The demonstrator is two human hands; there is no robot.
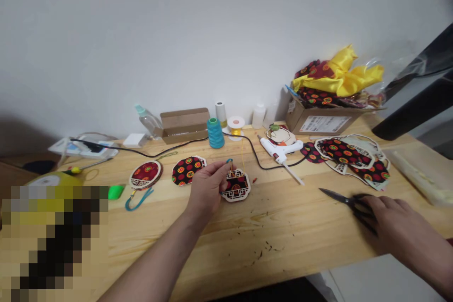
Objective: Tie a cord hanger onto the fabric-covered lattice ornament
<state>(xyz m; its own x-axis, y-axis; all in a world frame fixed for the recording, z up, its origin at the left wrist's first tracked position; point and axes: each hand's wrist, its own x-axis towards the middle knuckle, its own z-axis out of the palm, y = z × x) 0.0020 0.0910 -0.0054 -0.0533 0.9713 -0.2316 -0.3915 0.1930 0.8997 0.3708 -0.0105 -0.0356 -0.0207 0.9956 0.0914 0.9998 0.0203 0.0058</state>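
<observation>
My left hand (207,188) pinches the top of a small wooden lattice ornament (237,185) backed with red-and-black patterned fabric, near a teal loop at its upper edge. The ornament lies flat on the wooden table (247,240). My right hand (396,219) rests on the handles of black scissors (345,199) lying on the table at the right, blades pointing left. Two similar fabric pieces, one dark (187,169) and one red round (145,174), lie to the left of my left hand.
A white glue gun (281,150) with a black cord lies behind the ornament. A teal thread spool (215,133), yellow ribbon reel (236,126), open cardboard boxes (184,125), a pile of cut fabric frames (354,155) and a box of fabric (329,118) stand along the back.
</observation>
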